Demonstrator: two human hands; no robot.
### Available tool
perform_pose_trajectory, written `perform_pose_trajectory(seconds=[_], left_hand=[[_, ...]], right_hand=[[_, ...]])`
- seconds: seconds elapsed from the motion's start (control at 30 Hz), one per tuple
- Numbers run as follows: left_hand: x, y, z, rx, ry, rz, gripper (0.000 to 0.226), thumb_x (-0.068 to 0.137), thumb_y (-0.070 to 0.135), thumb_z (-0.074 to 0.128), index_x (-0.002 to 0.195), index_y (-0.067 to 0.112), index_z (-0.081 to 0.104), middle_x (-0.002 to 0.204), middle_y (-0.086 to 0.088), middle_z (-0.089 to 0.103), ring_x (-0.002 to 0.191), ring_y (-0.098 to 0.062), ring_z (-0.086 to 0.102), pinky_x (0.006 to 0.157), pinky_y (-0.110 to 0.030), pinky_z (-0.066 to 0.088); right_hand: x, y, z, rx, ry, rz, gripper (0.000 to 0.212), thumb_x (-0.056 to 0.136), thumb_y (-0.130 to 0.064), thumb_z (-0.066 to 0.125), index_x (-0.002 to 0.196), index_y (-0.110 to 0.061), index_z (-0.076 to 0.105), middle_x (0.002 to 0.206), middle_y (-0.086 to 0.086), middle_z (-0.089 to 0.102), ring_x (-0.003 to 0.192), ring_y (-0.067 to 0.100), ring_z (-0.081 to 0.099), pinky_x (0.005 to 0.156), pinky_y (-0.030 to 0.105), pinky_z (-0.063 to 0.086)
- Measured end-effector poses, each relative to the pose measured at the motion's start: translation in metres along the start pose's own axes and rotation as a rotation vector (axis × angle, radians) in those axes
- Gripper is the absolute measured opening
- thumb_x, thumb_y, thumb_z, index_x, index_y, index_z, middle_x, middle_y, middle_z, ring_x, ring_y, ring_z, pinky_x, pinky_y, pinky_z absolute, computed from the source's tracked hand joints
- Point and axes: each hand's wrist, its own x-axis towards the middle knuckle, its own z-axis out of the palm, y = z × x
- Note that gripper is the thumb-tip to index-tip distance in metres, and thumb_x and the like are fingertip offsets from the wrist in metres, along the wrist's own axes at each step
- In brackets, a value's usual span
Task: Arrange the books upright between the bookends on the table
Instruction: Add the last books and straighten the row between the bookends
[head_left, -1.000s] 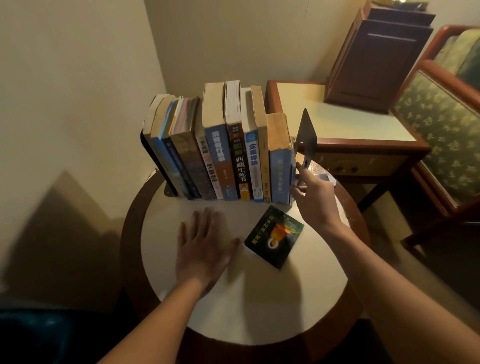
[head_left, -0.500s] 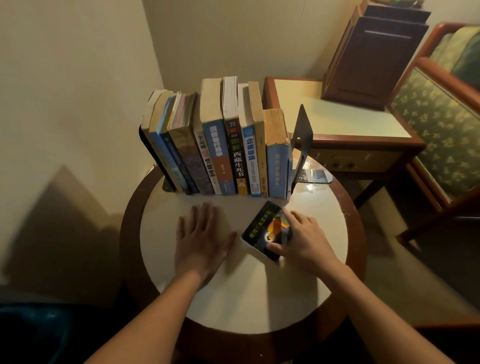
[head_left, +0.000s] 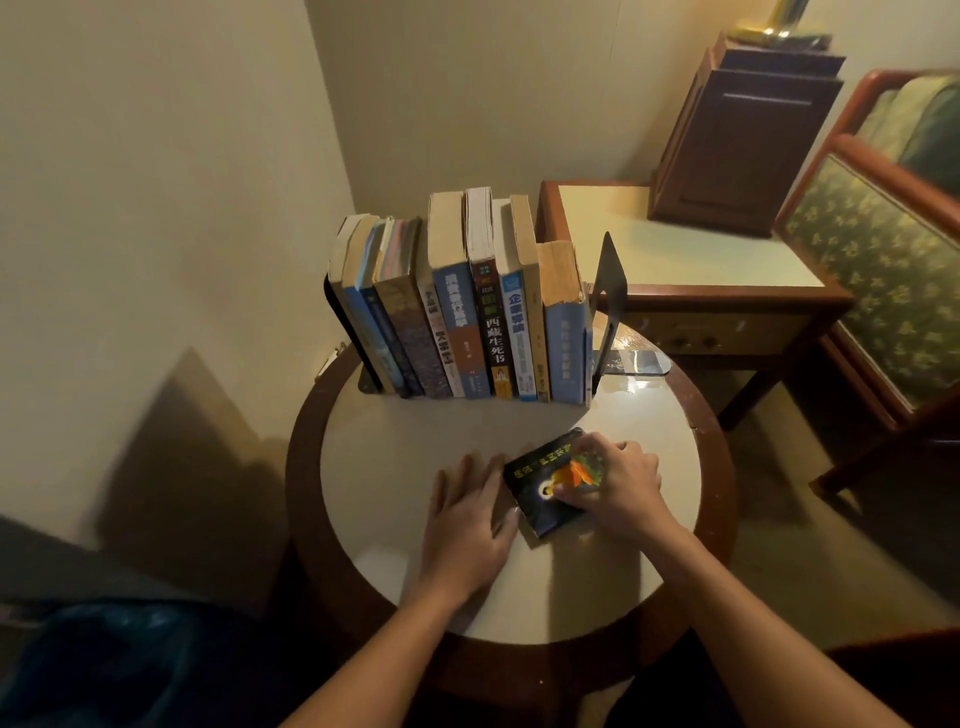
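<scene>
The left hand (head_left: 467, 514) lies flat, palm down, fingers straight; the right hand (head_left: 618, 483) curls its fingers onto a book (head_left: 537, 499).

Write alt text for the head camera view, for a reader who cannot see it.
A person's right hand grips a small dark paperback book lying flat on a round white-topped wooden table, the left hand flat beside it. Behind, a row of upright books stands between two black metal bookends.

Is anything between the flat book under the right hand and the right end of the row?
No thing lies on the table between the small book and the row. The right bookend leans close beside the end blue book, leaving little room.
</scene>
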Motion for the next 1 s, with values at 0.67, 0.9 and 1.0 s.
perform_pose_trajectory(seconds=[0.67,0.9,1.0], left_hand=[[-0.004,0.05,-0.063,-1.235,0.033,-0.309,0.052,0.091,-0.006,0.059,0.131,0.026,0.065,0.125,-0.004,0.062,0.11,-0.026,0.064,0.079,-0.033,0.062],[0.0,0.051,-0.084,-0.974,0.105,-0.174,0.058,0.089,0.002,0.063,0.139,0.032,0.058,0.127,0.001,0.068,0.102,-0.018,0.071,0.084,-0.042,0.062],[-0.007,0.055,-0.085,-0.859,0.077,-0.133,0.063,0.094,0.009,0.061,0.149,0.036,0.044,0.129,0.009,0.06,0.113,-0.017,0.065,0.084,-0.041,0.062]], right_hand=[[-0.046,-0.034,-0.044,1.221,-0.094,0.168,0.035,0.096,-0.001,0.058,0.125,-0.017,0.067,0.123,0.011,0.055,0.109,0.031,0.062,0.077,0.034,0.061],[-0.052,-0.037,-0.018,0.284,-0.089,-0.075,0.054,0.097,-0.046,0.057,0.148,-0.037,0.044,0.158,0.009,0.034,0.138,0.033,0.038,0.111,0.045,0.039],[-0.061,-0.046,-0.013,0.459,-0.191,-0.12,0.053,0.099,-0.045,0.052,0.15,-0.04,0.039,0.142,0.004,0.053,0.119,0.019,0.054,0.1,0.037,0.05]])
